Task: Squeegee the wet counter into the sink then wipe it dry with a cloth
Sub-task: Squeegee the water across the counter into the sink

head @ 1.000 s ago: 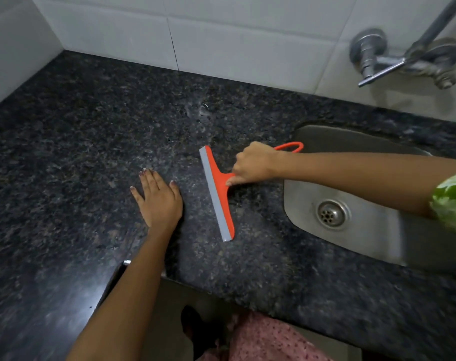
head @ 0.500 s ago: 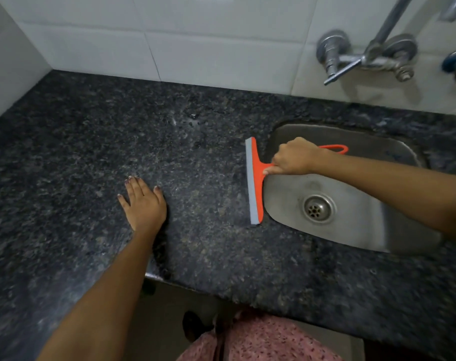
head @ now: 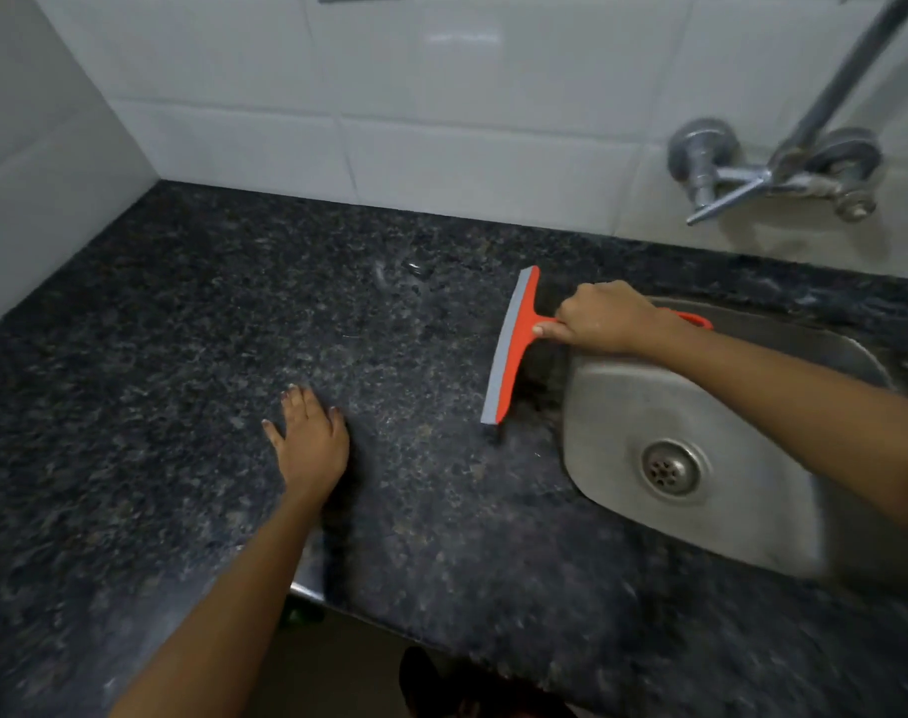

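An orange squeegee (head: pixel 514 349) with a grey rubber blade lies on the dark speckled granite counter (head: pixel 192 365), just left of the steel sink (head: pixel 742 406). My right hand (head: pixel 599 318) grips its handle, with the handle's loop end sticking out behind my wrist over the sink. The blade runs roughly front to back, tilted slightly. My left hand (head: pixel 312 437) rests flat on the counter, fingers straight, well left of the blade. A few water drops glint on the counter near the back wall. No cloth is in view.
A wall-mounted metal tap (head: pixel 767 173) with a long spout stands above the sink on the white tiled wall (head: pixel 441 111). A side wall closes the counter at the left. The counter's front edge runs below my left forearm.
The squeegee was pulled right to the sink's rim, then has moved back left and further toward the wall. My left hand has stayed flat on the counter.
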